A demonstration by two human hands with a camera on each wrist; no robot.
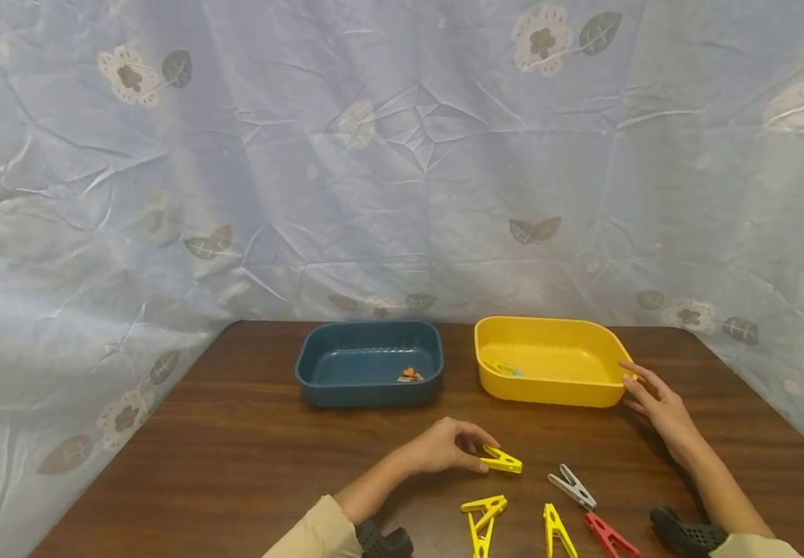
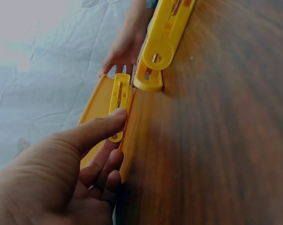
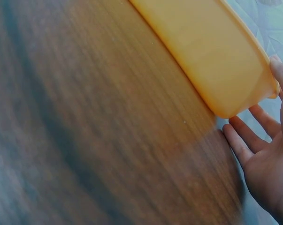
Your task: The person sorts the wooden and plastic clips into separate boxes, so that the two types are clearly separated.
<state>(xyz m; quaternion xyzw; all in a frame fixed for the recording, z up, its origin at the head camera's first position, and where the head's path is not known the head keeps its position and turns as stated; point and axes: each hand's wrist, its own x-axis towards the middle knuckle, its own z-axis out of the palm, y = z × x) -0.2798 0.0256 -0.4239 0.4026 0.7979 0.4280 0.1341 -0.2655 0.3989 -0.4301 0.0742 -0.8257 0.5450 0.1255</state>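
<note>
My left hand [image 1: 439, 447] pinches a yellow clothespin [image 1: 505, 462] between thumb and fingertips, just above the table. In the left wrist view the thumb lies along that clothespin [image 2: 118, 105]. My right hand [image 1: 665, 411] touches the right end of a yellow basin [image 1: 548, 393], its fingers extended at the rim and outer wall. In the right wrist view that hand [image 3: 272, 154] has its lower fingers spread beside the basin's corner. A yellow clothespin [image 1: 495, 367] and a small light-blue piece [image 1: 512, 370] lie inside the basin.
A dark blue basin [image 1: 370, 397] stands left of the yellow one, holding a small orange-topped item [image 1: 410, 375]. Near the front lie yellow clothespins [image 1: 483, 508], another yellow one [image 1: 557, 531], a grey one [image 1: 572, 487] and a red one [image 1: 611, 535]. A patterned curtain [image 1: 402, 194] hangs behind.
</note>
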